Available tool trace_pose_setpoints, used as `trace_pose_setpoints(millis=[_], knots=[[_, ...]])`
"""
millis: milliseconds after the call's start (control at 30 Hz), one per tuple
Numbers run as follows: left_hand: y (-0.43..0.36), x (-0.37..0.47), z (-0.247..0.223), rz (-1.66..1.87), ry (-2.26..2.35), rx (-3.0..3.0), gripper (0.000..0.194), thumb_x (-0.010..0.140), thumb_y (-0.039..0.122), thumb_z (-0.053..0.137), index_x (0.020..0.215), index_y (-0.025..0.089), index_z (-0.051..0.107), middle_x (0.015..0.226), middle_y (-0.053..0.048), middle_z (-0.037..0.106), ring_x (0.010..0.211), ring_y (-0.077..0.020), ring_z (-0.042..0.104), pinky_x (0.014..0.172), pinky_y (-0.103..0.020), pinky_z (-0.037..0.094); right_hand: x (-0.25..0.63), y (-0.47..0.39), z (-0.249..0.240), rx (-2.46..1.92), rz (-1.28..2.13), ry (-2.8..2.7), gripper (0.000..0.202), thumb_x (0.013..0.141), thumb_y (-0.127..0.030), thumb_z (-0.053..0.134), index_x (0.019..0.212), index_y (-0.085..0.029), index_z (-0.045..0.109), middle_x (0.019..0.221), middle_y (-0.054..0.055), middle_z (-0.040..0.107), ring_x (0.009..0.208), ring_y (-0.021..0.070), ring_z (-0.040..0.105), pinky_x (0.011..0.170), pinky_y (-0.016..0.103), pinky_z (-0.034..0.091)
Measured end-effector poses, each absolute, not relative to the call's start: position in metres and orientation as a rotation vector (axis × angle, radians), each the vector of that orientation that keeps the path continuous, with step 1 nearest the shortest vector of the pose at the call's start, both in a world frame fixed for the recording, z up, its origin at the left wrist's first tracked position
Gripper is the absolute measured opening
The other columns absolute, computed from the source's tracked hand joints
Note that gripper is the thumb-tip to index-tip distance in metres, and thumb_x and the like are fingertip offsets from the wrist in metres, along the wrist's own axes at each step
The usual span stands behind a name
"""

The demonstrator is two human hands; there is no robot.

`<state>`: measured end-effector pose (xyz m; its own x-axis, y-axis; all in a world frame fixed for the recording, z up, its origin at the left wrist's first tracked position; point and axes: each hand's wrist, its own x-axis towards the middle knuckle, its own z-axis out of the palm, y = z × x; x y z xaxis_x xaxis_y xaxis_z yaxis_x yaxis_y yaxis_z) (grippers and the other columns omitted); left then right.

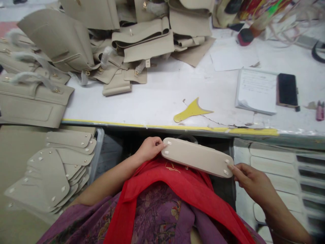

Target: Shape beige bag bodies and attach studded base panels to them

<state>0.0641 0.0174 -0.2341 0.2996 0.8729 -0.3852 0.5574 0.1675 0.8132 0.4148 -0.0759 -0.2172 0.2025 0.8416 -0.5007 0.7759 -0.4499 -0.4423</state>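
Held across my lap is a long beige bag base panel [196, 157] with rounded ends and small white-covered studs near its corners. My left hand [151, 148] pinches its left end between thumb and fingers. At the other end, my right hand [247, 175] grips the panel, thumb on the face beside the studs and fingers partly hidden behind. The panel tilts slightly down to the right, just below the table edge. To my left, a stack of similar beige panels [54, 176] with studs lies on a beige surface.
On the white table [157, 101] lie a yellow template piece [191, 111], a notepad [257, 89] and a phone [286, 89]. Beige handbags [30, 98] and bag parts [144, 44] crowd the back left. A white slatted crate [271, 169] stands at my right.
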Motion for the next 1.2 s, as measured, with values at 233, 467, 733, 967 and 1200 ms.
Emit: trace_pose_setpoints(millis=[233, 467, 733, 967, 1200], knots=[[0.017, 0.063, -0.235, 0.380, 1.372, 1.528, 0.030, 0.075, 0.041, 0.056, 0.064, 0.013, 0.059, 0.058, 0.001, 0.054, 0.054, -0.0096, 0.044, 0.050, -0.021, 0.031, 0.413, -0.075, -0.217, -2.378, 1.086, -1.593, 0.047, 0.075, -0.066, 0.042, 0.064, -0.022, 0.053, 0.049, 0.000, 0.055, 0.042, 0.0154, 0.050, 0.045, 0.028, 0.039], [0.017, 0.067, -0.231, 0.324, 1.444, 1.621, 0.027, 0.074, 0.038, 0.057, 0.061, 0.015, 0.055, 0.057, 0.003, 0.052, 0.053, -0.0091, 0.042, 0.050, -0.022, 0.029, 0.415, -0.076, -0.219, -2.351, 1.138, -1.561, 0.048, 0.074, -0.067, 0.043, 0.063, -0.022, 0.053, 0.048, 0.001, 0.053, 0.043, 0.0145, 0.048, 0.044, 0.026, 0.036], [0.025, 0.066, -0.220, -0.004, 1.450, 1.892, 0.032, 0.078, 0.047, 0.050, 0.063, 0.018, 0.048, 0.062, 0.000, 0.053, 0.057, -0.0133, 0.047, 0.052, -0.024, 0.030, 0.407, -0.079, -0.210, -2.292, 1.066, -1.599, 0.041, 0.083, -0.053, 0.044, 0.061, -0.020, 0.051, 0.052, -0.001, 0.056, 0.050, 0.0129, 0.050, 0.050, 0.024, 0.033], [0.026, 0.122, -0.198, 0.111, 1.188, 2.560, 0.052, 0.077, 0.041, 0.055, 0.121, 0.015, 0.045, 0.119, -0.015, 0.054, 0.110, -0.0296, 0.049, 0.092, -0.042, 0.039, 0.416, -0.080, -0.207, -2.259, 0.953, -1.662, 0.032, 0.086, -0.040, 0.046, 0.064, -0.018, 0.054, 0.059, 0.000, 0.060, 0.056, 0.0119, 0.052, 0.053, 0.023, 0.030], [-0.016, 0.247, -0.223, 0.112, 0.669, 2.632, 0.089, 0.063, 0.051, 0.071, 0.133, 0.010, 0.034, 0.132, -0.018, 0.046, 0.119, -0.0317, 0.043, 0.101, -0.044, 0.033, 0.422, -0.084, -0.210, -2.200, 0.931, -1.685, 0.028, 0.086, -0.037, 0.048, 0.067, -0.018, 0.057, 0.062, 0.001, 0.062, 0.057, 0.0118, 0.052, 0.054, 0.023, 0.029]])
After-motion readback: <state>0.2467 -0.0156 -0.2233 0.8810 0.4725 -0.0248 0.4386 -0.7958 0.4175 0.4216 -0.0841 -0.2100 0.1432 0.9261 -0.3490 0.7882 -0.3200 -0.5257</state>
